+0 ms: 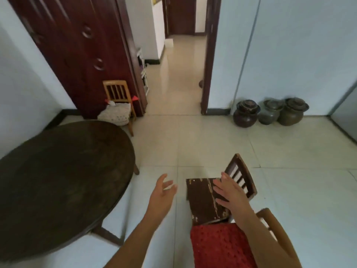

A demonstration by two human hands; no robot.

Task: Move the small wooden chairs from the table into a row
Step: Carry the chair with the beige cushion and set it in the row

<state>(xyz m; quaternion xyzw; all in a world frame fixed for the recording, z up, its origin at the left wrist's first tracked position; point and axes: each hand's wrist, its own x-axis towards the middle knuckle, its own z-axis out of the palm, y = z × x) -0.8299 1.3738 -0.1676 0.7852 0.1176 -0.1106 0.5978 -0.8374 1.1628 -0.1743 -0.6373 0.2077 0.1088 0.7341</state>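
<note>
Our right hand point(229, 192) has its fingers point(219, 187) spread wide and flat over the seat of the dark chair point(202, 200) at lower centre of the frame, gripping nothing; whether the palm actually presses the wood we cannot tell. Our left hand point(162, 192) hangs open in the air just left of that seat, fingers loosely apart, holding nothing either.

The dark chair stands on the floor point(193, 144), its slatted back toward the right, with a red-cushioned chair point(222, 246) touching or just behind it at the bottom edge. Those two look like the start of the row. A third, lighter chair point(117, 99) with a pale cushion sits in the upper left, beyond the round surface point(63, 171) and against the dark door point(77, 55).

To finish this step well, we should nudge the dark seat until its front edge lines up with the red one, backs facing the same way, then check it sits level before going for the lighter chair.
</note>
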